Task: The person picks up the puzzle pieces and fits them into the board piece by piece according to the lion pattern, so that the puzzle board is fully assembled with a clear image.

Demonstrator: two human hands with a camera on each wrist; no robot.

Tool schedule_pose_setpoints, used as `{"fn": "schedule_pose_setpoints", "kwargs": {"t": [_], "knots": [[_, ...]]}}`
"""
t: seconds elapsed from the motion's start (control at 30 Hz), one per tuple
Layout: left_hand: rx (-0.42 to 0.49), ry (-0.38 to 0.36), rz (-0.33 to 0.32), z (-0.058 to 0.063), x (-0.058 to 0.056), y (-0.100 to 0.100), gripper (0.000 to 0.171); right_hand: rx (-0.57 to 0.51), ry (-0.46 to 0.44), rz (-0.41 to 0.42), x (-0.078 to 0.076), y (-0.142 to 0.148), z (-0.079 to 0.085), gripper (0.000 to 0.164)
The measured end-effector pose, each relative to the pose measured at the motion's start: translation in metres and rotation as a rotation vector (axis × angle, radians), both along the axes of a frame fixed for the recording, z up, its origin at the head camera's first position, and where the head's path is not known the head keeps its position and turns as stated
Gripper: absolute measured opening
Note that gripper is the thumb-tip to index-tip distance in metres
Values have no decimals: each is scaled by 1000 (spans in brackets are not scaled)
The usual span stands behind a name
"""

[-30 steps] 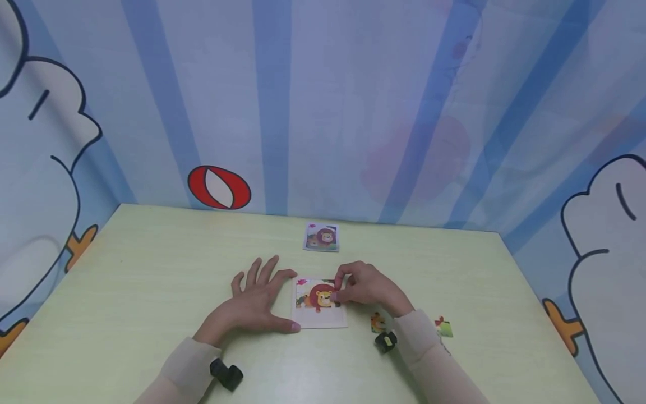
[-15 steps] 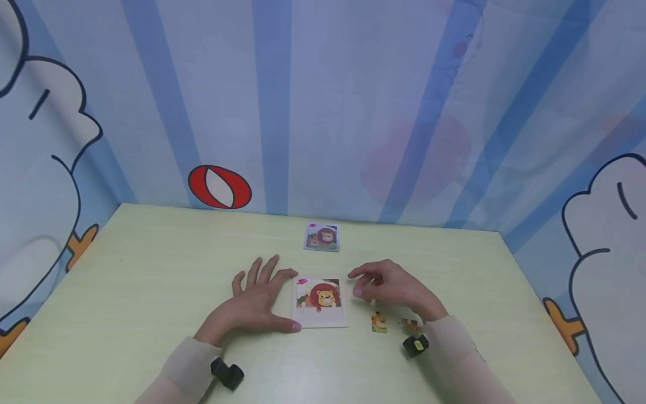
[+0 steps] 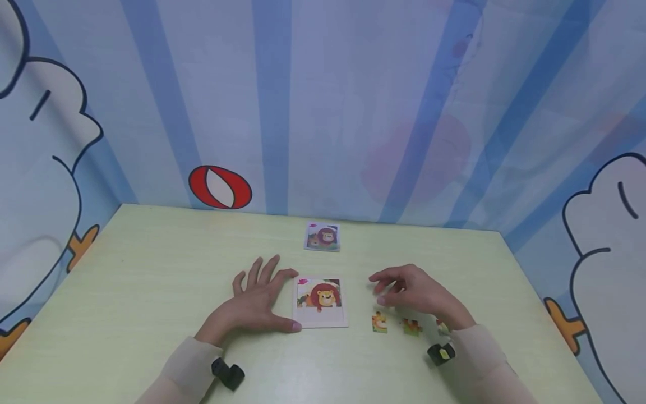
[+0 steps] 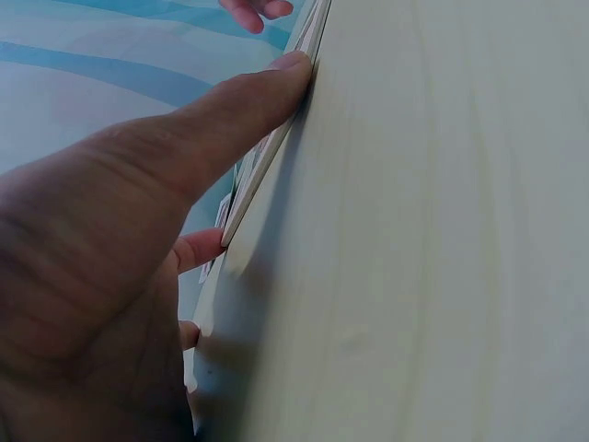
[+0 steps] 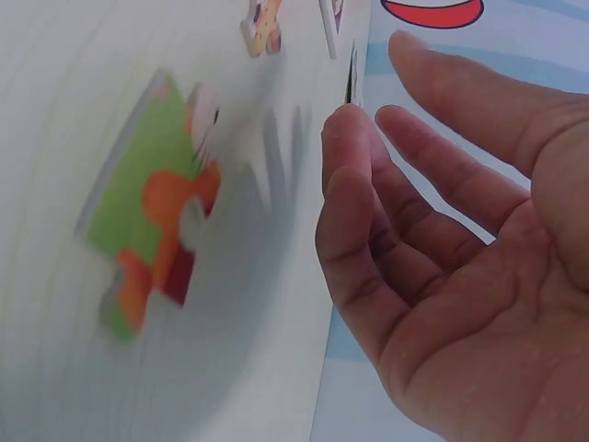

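Observation:
My left hand (image 3: 259, 303) lies at the left side of a white puzzle board (image 3: 320, 320), thumb and index fingertips at its left corners, other fingers spread. Lion pieces fill the board's upper part; its lower strip is bare white. In the left wrist view the thumb (image 4: 244, 101) touches the board's edge. Right of the board, my right hand (image 3: 416, 292) hovers over the table with loosely bent fingers and nothing in them. Just below it lie a yellow-orange puzzle piece (image 3: 379, 322), a green and red puzzle piece (image 3: 411, 327) and a third puzzle piece (image 3: 442, 327), partly hidden by the wrist.
A small lion picture card (image 3: 322, 237) lies behind the board, near the back of the pale wooden table (image 3: 202, 241). Behind the table hangs a blue striped cloth (image 3: 323, 112) with a printed red and white ball (image 3: 220, 187). A small black camera sits on each wrist.
My right hand has let go of a piece at the board's right edge and moved right, above the loose pieces, uncovering them. The left hand has stayed put.

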State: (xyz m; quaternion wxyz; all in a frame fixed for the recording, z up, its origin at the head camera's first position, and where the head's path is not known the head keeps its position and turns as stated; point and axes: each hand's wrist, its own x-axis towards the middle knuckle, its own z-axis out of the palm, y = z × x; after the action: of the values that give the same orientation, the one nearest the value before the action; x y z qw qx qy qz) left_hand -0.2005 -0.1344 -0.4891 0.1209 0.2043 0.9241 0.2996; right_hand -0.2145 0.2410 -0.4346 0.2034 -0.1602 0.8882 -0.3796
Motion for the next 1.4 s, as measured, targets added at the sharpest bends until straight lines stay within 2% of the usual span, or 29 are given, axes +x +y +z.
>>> {"fn": "schedule_pose_setpoints", "kwargs": {"t": [0.33,0.63,0.83,0.97,1.2,1.4], "knots": [[-40,-41,12,5,1,2,105,8,-18,-15,11,11,-5,46],[-78,-48,14,9,0,3,105,64,35,-29,18,15,-6,44],[-66,-49,18,2,-2,3,106,18,4,-81,26,12,-10,39],[-58,-49,22,-1,-2,3,108,15,31,-84,29,11,-14,35],[-58,-33,22,-4,-3,2,109,103,99,-89,30,1,-18,26],[-71,-29,27,-7,-4,2,109,176,145,-87,32,-4,-21,28]]}}
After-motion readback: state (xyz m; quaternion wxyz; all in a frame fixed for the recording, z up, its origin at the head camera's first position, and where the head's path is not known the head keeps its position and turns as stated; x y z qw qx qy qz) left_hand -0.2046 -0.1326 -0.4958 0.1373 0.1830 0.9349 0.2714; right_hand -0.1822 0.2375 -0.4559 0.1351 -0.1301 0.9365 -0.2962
